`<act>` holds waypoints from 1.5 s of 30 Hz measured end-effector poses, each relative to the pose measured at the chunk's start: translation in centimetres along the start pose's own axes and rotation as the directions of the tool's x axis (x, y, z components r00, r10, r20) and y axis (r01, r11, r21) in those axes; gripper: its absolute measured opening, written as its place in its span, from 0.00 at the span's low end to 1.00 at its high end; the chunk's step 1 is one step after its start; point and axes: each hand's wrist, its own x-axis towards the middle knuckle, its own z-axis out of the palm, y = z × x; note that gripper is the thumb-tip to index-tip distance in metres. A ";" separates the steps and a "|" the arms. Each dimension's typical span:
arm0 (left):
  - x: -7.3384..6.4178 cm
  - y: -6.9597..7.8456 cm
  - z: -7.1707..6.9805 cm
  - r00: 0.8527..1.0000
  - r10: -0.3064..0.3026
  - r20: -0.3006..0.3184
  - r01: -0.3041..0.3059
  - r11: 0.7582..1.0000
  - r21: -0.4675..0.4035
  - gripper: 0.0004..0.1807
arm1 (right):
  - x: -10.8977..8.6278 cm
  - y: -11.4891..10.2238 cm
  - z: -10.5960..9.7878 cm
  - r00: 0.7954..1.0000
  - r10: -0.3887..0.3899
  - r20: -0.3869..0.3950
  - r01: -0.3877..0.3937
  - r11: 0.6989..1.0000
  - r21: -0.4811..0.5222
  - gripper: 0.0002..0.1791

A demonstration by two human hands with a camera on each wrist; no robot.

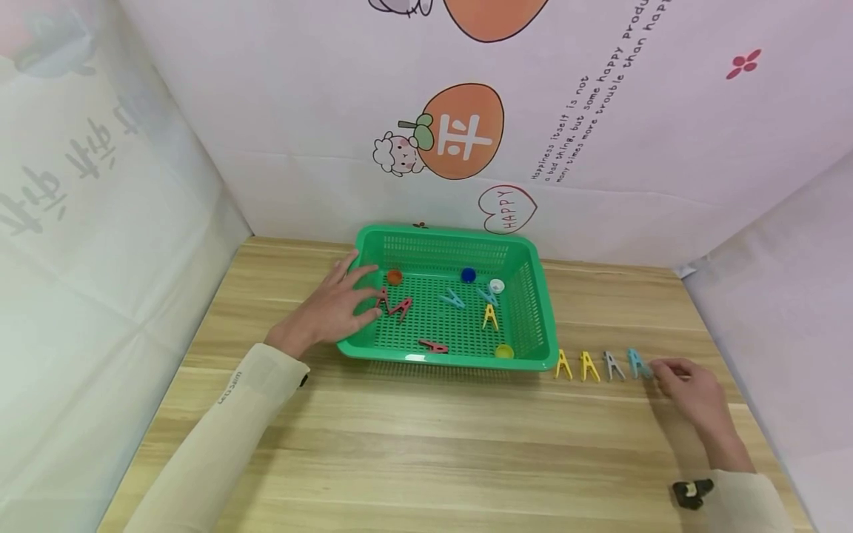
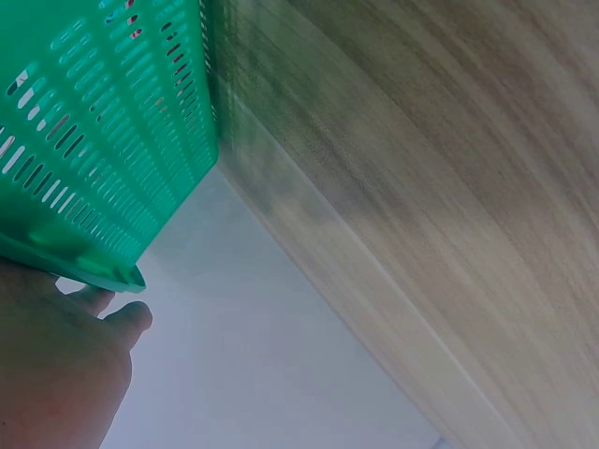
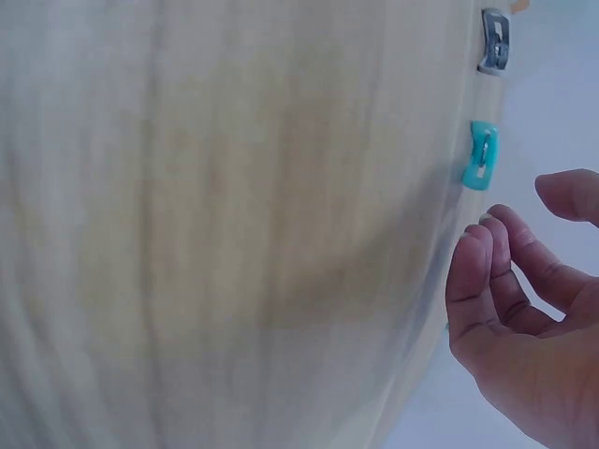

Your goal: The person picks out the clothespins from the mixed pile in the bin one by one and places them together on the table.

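My left hand [image 1: 336, 307] rests over the left rim of a green plastic basket [image 1: 453, 360], its fingers spread and reaching inside near two red clothespins [image 1: 402, 308]. In the left wrist view, the fingers lie right at the basket's rim [image 2: 84, 267]. My right hand [image 1: 693, 392] is beside a light blue clothespin [image 1: 636, 363], at the right end of a short row on the table. Its fingers are loosely bent, with the thumb apart and nothing between them in the right wrist view. A grey clothespin [image 1: 613, 366] and two yellow clothespins [image 1: 589, 366] complete that row.
Inside the basket are light blue clothespins [image 1: 454, 299], a yellow clothespin [image 1: 490, 317], another red clothespin [image 1: 435, 346], and orange [image 1: 395, 277], blue [image 1: 469, 275], white [image 1: 496, 286] and yellow [image 1: 504, 352] caps. Printed cloth walls [image 1: 320, 185] enclose the wooden table [image 1: 426, 459].
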 end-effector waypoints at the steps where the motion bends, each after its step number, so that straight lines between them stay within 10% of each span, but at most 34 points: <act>1: 0.0 0.0 0.0 1.000 -0.001 0.000 0.001 1.000 -0.002 0.24 | 0.0 0.0 -0.2 1.000 -0.003 -0.006 0.003 1.000 0.000 0.35; 14: 0.0 -0.1 -0.1 1.000 -0.008 0.001 0.008 1.000 -0.010 0.24 | 1.2 -2.4 -1.6 0.986 -0.127 -0.109 0.126 0.992 -0.025 0.29; 45: -0.2 0.1 -0.1 1.000 -0.002 -0.002 0.002 1.000 -0.018 0.24 | 3.4 -18.7 -1.4 0.901 -0.426 -0.078 0.426 0.905 -0.017 0.20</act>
